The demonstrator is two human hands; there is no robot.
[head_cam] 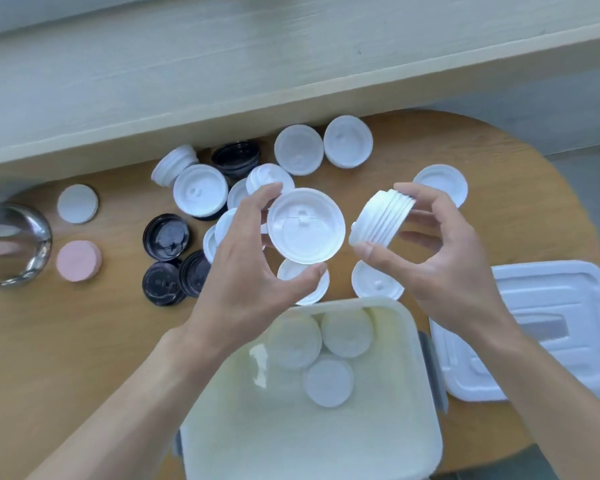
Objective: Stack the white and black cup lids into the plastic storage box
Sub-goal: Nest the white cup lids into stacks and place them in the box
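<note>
Steel bowl (13,242) at far left edge of the wooden table (84,341), two flat discs beside it, white disc (77,204) and pink disc (79,260). Next right: loose black lids (166,236) and white lids (200,195) scattered, none boxed yet from this pile. Left hand (253,258) pinches a single white lid (306,226) by its rim between thumb and fingers, lid's face turned up toward the camera, held above the table just beyond the box. Right hand (440,251) grips a nested stack of white lids (381,221), tilted; stack axis runs roughly lower-left to upper-right, wide end toward the single lid. Step in hand looks like adding the single lid to the stack. Next move likely needs the lid turned to match the stack's nesting direction, rims lined up, then pressed on. Storage box (414,341) sits below the hands, a few white lids (347,332) lying flat inside. Box cover (548,327) lies on the table at right.
</note>
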